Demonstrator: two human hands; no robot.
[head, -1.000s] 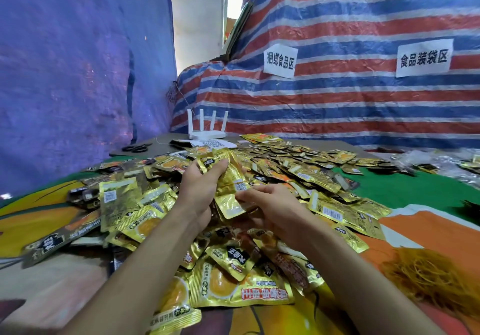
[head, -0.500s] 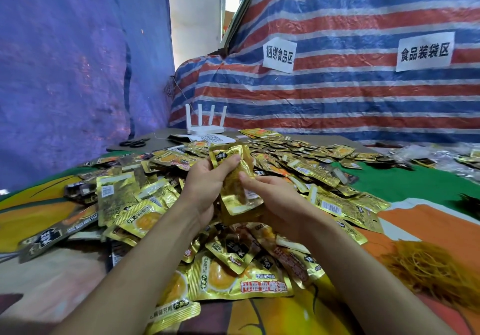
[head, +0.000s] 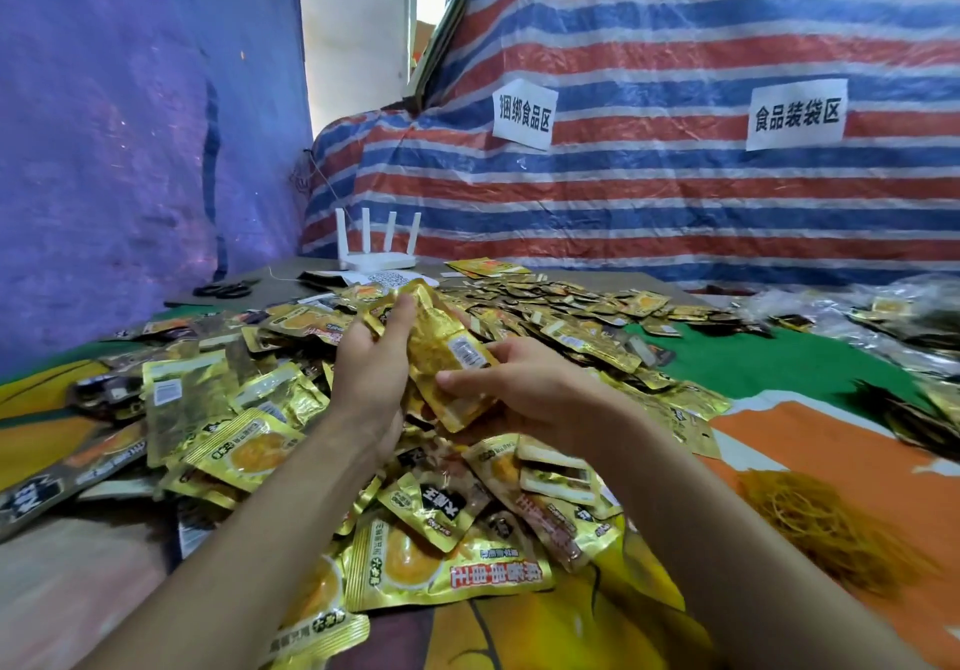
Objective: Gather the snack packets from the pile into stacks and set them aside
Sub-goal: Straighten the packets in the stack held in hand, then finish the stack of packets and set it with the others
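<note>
A wide pile of gold snack packets (head: 561, 326) covers the middle of the table. Above its near side I hold a small stack of gold packets (head: 441, 352) between both hands, tilted with a barcode label facing up. My left hand (head: 371, 368) grips the stack's left edge, its thumb lying over the top packet. My right hand (head: 524, 391) pinches the stack's lower right edge with thumb and fingers. More packets (head: 447, 560) lie under my forearms.
A heap of yellow rubber bands (head: 826, 524) lies at the right on the orange cloth. A white router (head: 376, 248) and black scissors (head: 228, 289) sit at the back left. Clear plastic bags (head: 893, 316) are at the far right. A striped tarp stands behind the table.
Both hands have lifted the held packets higher and squared them into a tighter stack. The right hand moved from the top of the packet to its lower right edge.
</note>
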